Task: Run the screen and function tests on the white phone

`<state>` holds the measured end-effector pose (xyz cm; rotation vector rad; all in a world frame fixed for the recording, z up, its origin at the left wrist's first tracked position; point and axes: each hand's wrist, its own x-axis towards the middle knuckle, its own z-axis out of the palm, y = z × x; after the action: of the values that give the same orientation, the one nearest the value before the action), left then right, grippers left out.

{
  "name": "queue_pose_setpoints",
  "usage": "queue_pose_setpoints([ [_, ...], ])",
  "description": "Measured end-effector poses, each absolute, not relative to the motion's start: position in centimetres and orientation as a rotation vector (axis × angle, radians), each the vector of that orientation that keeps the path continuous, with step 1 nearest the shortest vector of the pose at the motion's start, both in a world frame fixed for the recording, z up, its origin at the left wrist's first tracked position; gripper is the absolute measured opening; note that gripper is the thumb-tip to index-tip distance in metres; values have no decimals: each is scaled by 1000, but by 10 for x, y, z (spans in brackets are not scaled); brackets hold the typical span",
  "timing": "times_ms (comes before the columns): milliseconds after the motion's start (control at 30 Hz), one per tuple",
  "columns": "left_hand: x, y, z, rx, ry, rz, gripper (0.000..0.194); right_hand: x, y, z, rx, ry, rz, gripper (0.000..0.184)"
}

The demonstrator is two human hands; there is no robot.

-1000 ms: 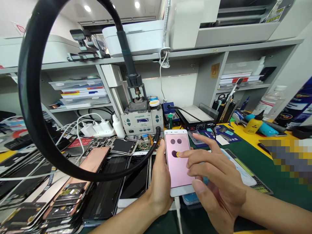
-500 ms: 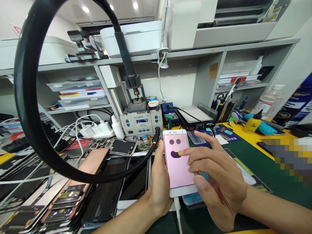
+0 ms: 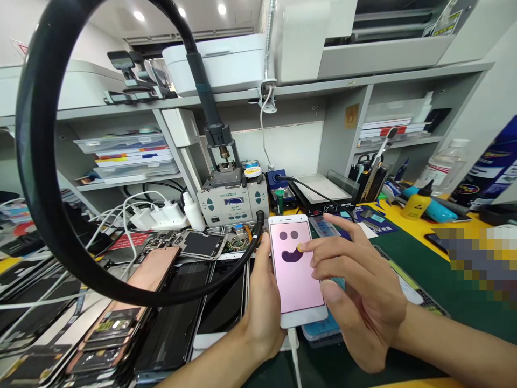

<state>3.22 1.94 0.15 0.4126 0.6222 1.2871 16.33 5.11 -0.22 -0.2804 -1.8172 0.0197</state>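
Observation:
A white smartphone (image 3: 297,291) stands tilted up with its pink screen facing me. My left hand (image 3: 262,307) is closed around its left edge, the thumb along the side and the other fingers hidden behind. Fingers apart and holding nothing, my right hand (image 3: 359,285) touches the screen with an extended fingertip. Beneath that fingertip is a yellow spot (image 3: 299,248), at the right end of a dark curved mark (image 3: 289,256). Above the mark are two dark round dots. A white cable (image 3: 294,355) is plugged into the phone's bottom edge.
A thick black hose (image 3: 40,178) loops across the left from the hot air station (image 3: 234,202). Several dismantled phones (image 3: 137,285) lie at the left. Blue trays (image 3: 321,328) sit beneath the phone on the green mat (image 3: 440,269). A yellow bottle (image 3: 418,202) stands at right.
The right fingertip has slid slightly up and right on the screen. The dark mark has lengthened with it into a wider upward curve. My left hand keeps its hold on the smartphone.

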Motion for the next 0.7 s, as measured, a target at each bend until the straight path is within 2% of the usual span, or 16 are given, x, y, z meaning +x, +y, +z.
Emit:
queue_pose_setpoints([
  [400,34,18,4,429,503,1301,52,166,51,3,-339,-1733,9,15],
  [700,31,16,-1,482,555,1233,54,170,61,2,-331,-1685,65,16],
])
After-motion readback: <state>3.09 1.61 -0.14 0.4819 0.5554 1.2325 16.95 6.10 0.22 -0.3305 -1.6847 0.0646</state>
